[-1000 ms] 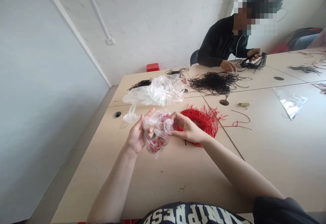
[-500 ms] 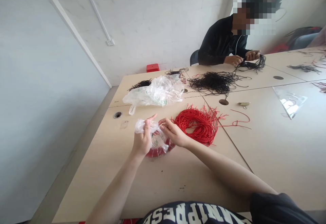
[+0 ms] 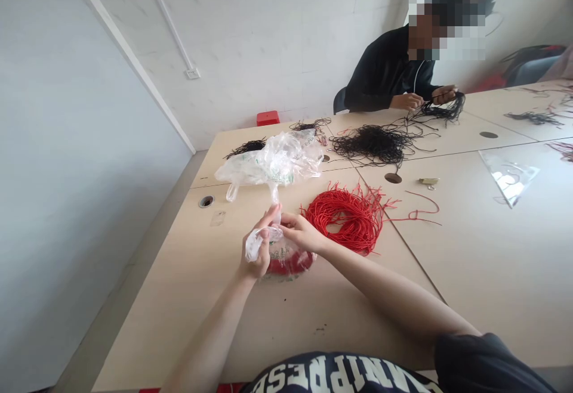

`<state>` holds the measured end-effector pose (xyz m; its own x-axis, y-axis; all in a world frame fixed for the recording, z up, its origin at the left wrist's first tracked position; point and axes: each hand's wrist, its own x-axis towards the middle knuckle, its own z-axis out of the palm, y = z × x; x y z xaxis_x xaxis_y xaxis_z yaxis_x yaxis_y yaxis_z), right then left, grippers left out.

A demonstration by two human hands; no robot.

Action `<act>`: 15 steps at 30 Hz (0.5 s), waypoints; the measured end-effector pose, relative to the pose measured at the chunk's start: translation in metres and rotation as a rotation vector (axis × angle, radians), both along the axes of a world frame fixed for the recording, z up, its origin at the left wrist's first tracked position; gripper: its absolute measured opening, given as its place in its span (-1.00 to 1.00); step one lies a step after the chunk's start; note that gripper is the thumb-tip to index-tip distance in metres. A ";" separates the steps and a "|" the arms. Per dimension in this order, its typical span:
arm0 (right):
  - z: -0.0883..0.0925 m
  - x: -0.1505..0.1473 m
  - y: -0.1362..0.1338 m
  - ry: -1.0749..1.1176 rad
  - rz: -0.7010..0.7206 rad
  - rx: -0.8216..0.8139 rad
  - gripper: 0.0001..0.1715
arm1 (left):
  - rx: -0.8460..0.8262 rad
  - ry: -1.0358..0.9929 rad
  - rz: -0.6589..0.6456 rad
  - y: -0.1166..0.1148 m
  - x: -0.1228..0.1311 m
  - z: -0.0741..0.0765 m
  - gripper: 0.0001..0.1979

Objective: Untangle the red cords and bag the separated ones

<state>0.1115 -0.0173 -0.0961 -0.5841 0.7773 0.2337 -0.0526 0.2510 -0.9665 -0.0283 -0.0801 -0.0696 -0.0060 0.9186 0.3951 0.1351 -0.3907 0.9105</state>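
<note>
A clear plastic bag [image 3: 283, 252] with green print lies on the table in front of me, with a coil of red cord [image 3: 293, 263] showing through it. My left hand [image 3: 259, 247] is closed around the bag's gathered neck, a loop of plastic bulging over the thumb. From the other side my right hand [image 3: 299, 232] pinches the twisted plastic close to the left fingertips. Just right of that hand rests a large loose ring of red cords [image 3: 347, 220]. Beyond my hands sits a crumpled pile of clear plastic bags [image 3: 275, 160].
Black cords [image 3: 373, 144] lie in a heap across the table, where a co-worker [image 3: 380, 77] in black handles more of them. A roll of tape [image 3: 206, 202] is at the left, a brass-coloured clip [image 3: 430, 182] at the right. A clear triangular sheet [image 3: 510, 172] lies further right.
My left hand has turned and come slightly lower, and the bag's neck now forms a loop over it. My right hand has shifted a little down and left, still at the plastic.
</note>
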 end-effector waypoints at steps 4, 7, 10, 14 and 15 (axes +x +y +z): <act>0.006 -0.003 0.004 0.006 -0.160 -0.008 -0.51 | -0.008 0.071 0.094 -0.003 -0.005 -0.001 -0.49; 0.010 -0.001 0.007 0.004 -0.278 -0.007 -0.50 | -0.065 0.102 0.205 -0.009 -0.012 -0.007 -0.49; 0.013 0.000 0.013 -0.019 -0.338 0.004 -0.52 | -0.066 0.140 0.281 -0.014 -0.017 -0.014 -0.51; 0.016 -0.002 0.030 -0.045 -0.337 0.014 -0.53 | -0.034 0.146 0.352 -0.021 -0.020 -0.016 -0.60; 0.017 -0.003 0.035 -0.045 -0.328 0.014 -0.53 | -0.027 0.139 0.371 -0.023 -0.020 -0.014 -0.63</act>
